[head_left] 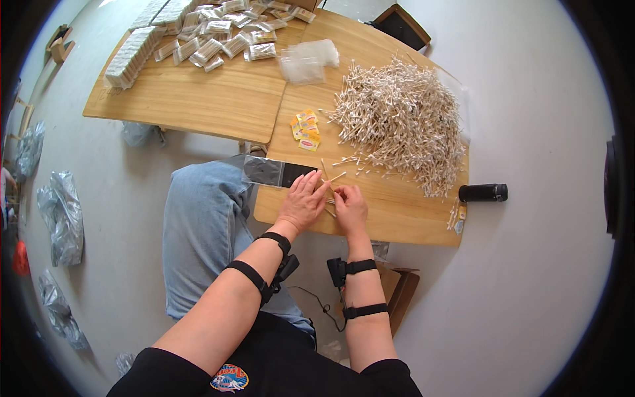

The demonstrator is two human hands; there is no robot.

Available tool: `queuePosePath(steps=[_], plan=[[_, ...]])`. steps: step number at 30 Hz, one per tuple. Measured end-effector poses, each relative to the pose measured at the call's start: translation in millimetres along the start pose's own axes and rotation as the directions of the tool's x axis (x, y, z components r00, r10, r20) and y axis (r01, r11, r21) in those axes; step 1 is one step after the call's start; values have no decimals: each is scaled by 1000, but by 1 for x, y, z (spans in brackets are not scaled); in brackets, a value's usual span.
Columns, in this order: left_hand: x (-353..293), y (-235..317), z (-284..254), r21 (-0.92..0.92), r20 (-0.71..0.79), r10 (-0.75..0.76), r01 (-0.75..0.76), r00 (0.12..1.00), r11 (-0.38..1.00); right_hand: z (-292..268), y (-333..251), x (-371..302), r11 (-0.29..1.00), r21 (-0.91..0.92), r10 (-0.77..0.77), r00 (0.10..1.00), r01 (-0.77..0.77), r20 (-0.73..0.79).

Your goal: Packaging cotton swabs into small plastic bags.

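My left hand (303,202) lies with its fingers stretched out over the table's near edge, its fingertips by a few loose cotton swabs (338,176). Close beside it, my right hand (350,209) has thumb and fingers pinched together on cotton swabs; how many is hidden. Swab sticks poke out between the two hands at several angles. Left of them, a clear plastic bag (262,171) lies partly over a flat black piece (296,173), which reaches under my left fingertips.
A big heap of loose cotton swabs (400,119) covers the table's right side. Small yellow cards (305,129), empty clear bags (309,61) and many filled swab packs (211,49) lie farther back. A black cylinder (483,192) sits at the right edge.
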State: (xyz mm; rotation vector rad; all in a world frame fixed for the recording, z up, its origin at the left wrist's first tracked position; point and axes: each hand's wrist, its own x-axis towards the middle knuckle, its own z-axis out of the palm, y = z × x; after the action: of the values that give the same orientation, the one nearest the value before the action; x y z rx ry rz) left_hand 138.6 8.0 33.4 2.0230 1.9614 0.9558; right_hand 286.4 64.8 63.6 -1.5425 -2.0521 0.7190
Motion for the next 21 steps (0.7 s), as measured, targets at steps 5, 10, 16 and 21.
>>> queuePosePath(steps=[5, 10, 16, 21], plan=[[0, 2, 1, 13, 2, 18, -18, 1000, 1000, 3, 9, 4, 997, -17, -78, 997, 77, -22], [-1, 0, 6, 8, 6, -15, 15, 1000, 1000, 5, 12, 6, 999, 15, -38, 998, 39, -44], [-1, -4, 4, -46, 7, -16, 16, 1000, 999, 1, 11, 8, 999, 38, -20, 998, 18, 63], [0, 0, 0, -31, -25, 13, -14, 1000, 999, 0, -3, 23, 988, -80, -134, 990, 130, -44]])
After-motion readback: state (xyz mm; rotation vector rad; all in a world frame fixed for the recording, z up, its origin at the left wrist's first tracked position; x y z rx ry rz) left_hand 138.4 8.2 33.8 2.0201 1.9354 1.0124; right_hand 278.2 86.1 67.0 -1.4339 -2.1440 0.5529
